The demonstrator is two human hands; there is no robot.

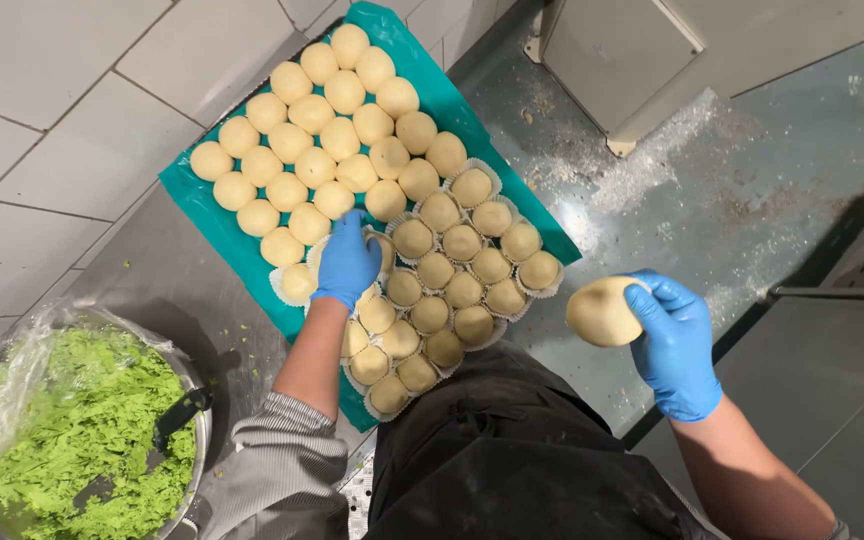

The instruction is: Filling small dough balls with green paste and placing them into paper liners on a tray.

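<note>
Holding a round, pale yellow dough ball (602,311) off to the side over the grey floor, right hand (674,345) in a blue glove curled around it, fingers pinching its edge. Reaching down with the gloved left hand (346,261), fingers pressed together on a paper-cupped ball, likely to settle it in its row. Packed close on the teal plastic-lined tray (432,80) on the steel desk (152,290). Nearby, a metal bowl of green shredded filling (82,440).
</note>
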